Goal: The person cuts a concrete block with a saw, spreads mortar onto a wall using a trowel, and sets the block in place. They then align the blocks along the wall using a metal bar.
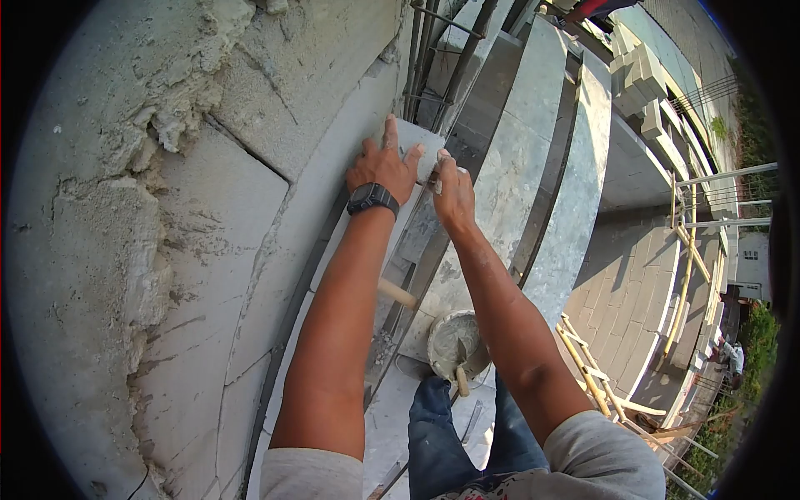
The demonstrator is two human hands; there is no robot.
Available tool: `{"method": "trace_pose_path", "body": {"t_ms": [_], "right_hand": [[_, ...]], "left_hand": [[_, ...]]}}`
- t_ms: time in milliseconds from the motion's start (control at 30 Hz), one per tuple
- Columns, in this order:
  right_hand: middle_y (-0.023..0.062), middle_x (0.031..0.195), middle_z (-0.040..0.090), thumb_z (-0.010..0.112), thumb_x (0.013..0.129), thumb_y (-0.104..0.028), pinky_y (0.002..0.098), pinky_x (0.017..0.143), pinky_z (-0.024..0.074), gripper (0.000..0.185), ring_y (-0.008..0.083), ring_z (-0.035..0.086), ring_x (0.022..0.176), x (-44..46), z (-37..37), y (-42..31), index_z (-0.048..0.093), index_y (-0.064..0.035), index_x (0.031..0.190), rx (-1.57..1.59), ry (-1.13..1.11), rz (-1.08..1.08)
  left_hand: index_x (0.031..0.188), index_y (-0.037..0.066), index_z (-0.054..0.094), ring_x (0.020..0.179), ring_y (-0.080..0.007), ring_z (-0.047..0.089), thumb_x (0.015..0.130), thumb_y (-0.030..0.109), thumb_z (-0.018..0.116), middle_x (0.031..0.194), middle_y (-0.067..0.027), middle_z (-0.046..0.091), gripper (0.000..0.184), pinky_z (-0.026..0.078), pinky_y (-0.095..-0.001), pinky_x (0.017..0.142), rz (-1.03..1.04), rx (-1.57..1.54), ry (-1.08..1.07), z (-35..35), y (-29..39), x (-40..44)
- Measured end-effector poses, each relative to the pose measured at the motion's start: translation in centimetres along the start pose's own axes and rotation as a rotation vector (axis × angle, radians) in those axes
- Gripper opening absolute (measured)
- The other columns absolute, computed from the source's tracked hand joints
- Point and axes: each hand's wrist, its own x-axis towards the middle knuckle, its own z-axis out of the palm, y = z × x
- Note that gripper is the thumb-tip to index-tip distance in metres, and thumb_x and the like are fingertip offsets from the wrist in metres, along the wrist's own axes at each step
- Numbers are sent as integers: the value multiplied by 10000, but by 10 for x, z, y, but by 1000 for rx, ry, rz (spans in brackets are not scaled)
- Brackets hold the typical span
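Note:
A pale block [408, 142] lies along the wall beside vertical steel bars. My left hand [385, 171], with a black watch on the wrist, rests on the block with its fingers spread. At the block's right end, my right hand [452, 193] has its fingers bent against the edge; whether they pinch something small there is hard to make out. Below my hands, a bucket of grey mortar [457, 333] stands between my arms near my knees, with a trowel [462, 375] in it. A wooden handle [397, 293] shows beside my left forearm.
A rough block wall [208, 233] rises close on the left. Metal scaffold planks [517, 158] run along the right, with a gap between them. Steel bars [421, 58] stand ahead. Stacked blocks [642, 75], bamboo poles [687, 250] and distant people are at the right.

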Motion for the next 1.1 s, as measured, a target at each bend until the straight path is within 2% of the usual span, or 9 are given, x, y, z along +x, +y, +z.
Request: {"method": "trace_pose_path", "body": {"t_ms": [100, 300, 367, 400, 500, 600, 900, 1100], "right_hand": [[306, 1011, 689, 326, 1047, -408, 529, 909, 459, 531, 534, 617, 997, 2, 8, 11, 666, -1, 1059, -173, 95, -222], [264, 946, 697, 361, 1051, -324, 562, 800, 478, 413, 505, 642, 889, -5, 3, 10, 629, -11, 1021, -232, 108, -340], [263, 924, 693, 377, 1052, -314, 571, 784, 479, 384, 501, 646, 870, -8, 1, 0, 628, -23, 1044, -239, 103, -308], [249, 1077, 699, 490, 997, -148, 535, 801, 509, 280, 489, 654, 969, -5, 0, 4, 582, -7, 1221, -404, 9, -314], [260, 943, 688, 371, 1056, -316, 577, 775, 484, 390, 495, 647, 870, -4, 1, 6, 635, -28, 1061, -300, 43, -314], [266, 974, 685, 365, 1059, -337, 570, 791, 483, 421, 499, 643, 876, -7, 5, 8, 642, -19, 1068, -314, 116, -372], [282, 877, 683, 338, 1063, -484, 551, 839, 477, 637, 507, 643, 905, -10, -4, -16, 682, 23, 888, -65, 6, -9], [303, 919, 677, 340, 1062, -497, 560, 858, 469, 647, 508, 642, 934, -11, -3, -17, 686, 28, 911, -78, 30, 35]], "left_hand": [[1617, 278, 269, 1037, -425, 673, 975, 690, 426, 1224, -240, 600, 779, 544, -517, 862, 12, 16, 34, 2, 0, 0], [1616, 275, 271, 986, -420, 687, 975, 693, 421, 1201, -244, 607, 780, 559, -494, 829, 32, 13, 16, -2, -1, -1], [1619, 275, 267, 1091, -418, 663, 981, 643, 463, 1292, -240, 577, 762, 518, -507, 930, 2, -20, -61, -8, 2, 0], [1623, 278, 257, 1067, -412, 673, 979, 650, 460, 1279, -239, 579, 771, 522, -502, 919, 8, -12, -32, -9, 3, -2], [1625, 276, 253, 1045, -405, 682, 979, 658, 452, 1272, -233, 582, 776, 526, -489, 914, -9, 22, -55, -12, 4, -4], [1626, 271, 248, 1035, -400, 686, 981, 662, 445, 1270, -228, 583, 779, 531, -482, 903, -17, 11, -91, -16, 6, -4], [1628, 267, 246, 1021, -394, 691, 984, 671, 424, 1232, -229, 600, 781, 545, -481, 872, -1, 38, -63, -15, 6, -4], [1624, 272, 257, 1002, -407, 693, 976, 673, 436, 1226, -238, 600, 783, 554, -475, 865, 2, 33, -52, -13, 6, -5]]}}
